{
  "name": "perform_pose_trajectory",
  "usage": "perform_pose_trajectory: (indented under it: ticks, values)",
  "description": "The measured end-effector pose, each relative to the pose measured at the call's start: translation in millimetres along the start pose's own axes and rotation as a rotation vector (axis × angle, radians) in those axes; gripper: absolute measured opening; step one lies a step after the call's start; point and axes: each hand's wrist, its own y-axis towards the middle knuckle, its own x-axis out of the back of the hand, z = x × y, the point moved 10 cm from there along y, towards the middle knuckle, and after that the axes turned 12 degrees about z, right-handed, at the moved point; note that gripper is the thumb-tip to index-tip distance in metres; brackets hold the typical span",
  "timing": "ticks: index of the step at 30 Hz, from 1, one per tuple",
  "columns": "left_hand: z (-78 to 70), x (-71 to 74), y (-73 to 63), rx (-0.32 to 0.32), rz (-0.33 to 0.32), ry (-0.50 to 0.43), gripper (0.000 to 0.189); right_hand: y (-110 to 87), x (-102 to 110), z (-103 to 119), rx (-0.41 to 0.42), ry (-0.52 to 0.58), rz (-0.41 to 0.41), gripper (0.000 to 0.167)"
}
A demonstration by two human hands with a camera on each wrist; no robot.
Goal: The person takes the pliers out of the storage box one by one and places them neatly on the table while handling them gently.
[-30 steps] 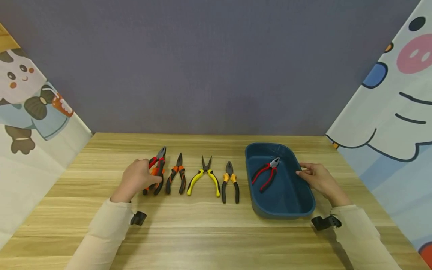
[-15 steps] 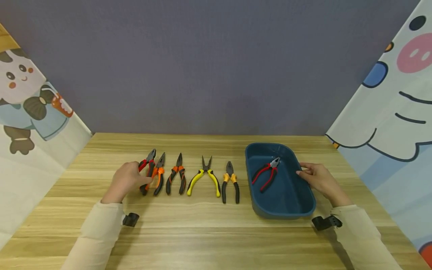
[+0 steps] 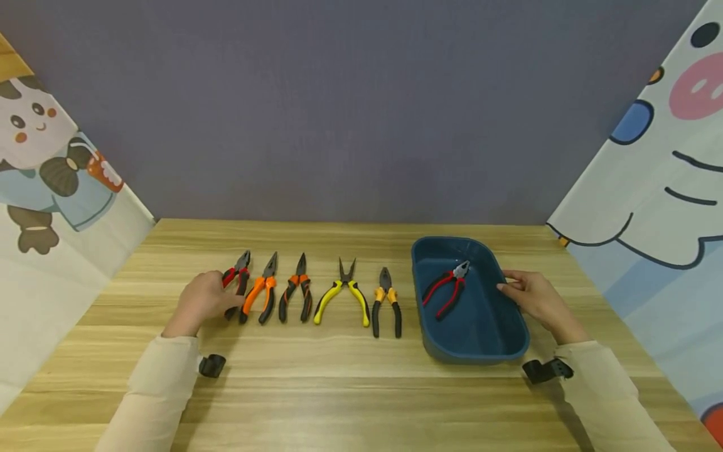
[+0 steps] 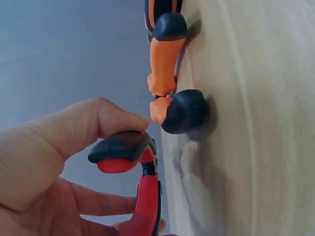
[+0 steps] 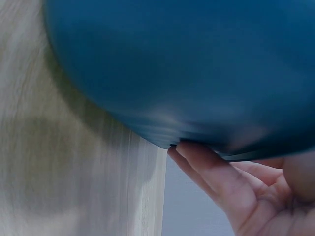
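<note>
My left hand (image 3: pixel 199 301) grips red-and-black pliers (image 3: pixel 243 276) by the handles at the left end of a row of pliers, jaws pointing away from me. In the left wrist view, the thumb lies along one dark handle (image 4: pixel 120 151) and fingers reach behind the other, red handle (image 4: pixel 147 201). Just right of them lie orange-and-black pliers (image 3: pixel 270 286). My right hand (image 3: pixel 536 301) pinches the right rim of a dark blue plastic basin (image 3: pixel 474 358), thumb inside. Another red-and-black pair of pliers (image 3: pixel 459 285) lies in the basin, handles leaning on its left wall.
Between the hands, dark pliers with orange trim (image 3: pixel 305 287), yellow long-nose pliers (image 3: pixel 330 296) and black-and-yellow pliers (image 3: pixel 386 287) lie side by side on the wooden table (image 3: pixel 316 389). A grey panel (image 3: pixel 350 113) stands behind the table, with cartoon-printed sheets at both sides.
My left hand has moved left with the red-and-black pliers, from over the orange-and-black pliers to beside them, uncovering them. The right hand stays on the basin rim.
</note>
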Motion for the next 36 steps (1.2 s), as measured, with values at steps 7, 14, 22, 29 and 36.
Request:
perform_pose_trajectory:
  ticks: [7, 14, 22, 29, 36]
  values:
    - [11.0, -4.8, 5.4, 0.018, 0.014, -0.041, 0.034, 0.3, 0, 0, 0.001, 0.009, 0.005, 0.053]
    - [17.7, -6.2, 9.7, 0.01, 0.028, -0.062, 0.039, 0.3, 0, 2, 0.004, 0.02, 0.008, 0.052]
    - [20.1, -4.1, 14.2, -0.009, 0.02, -0.036, 0.043, -1.2, 1, 2, -0.002, 0.013, 0.006, 0.051]
    - [20.3, -5.1, 14.7, 0.004, 0.033, -0.015, 0.049, -1.2, -1, 2, 0.001, 0.044, 0.017, 0.051]
    - [19.0, -4.9, 12.6, -0.009, 0.046, -0.022, 0.045, -1.5, 1, 3, -0.002, 0.028, 0.003, 0.051]
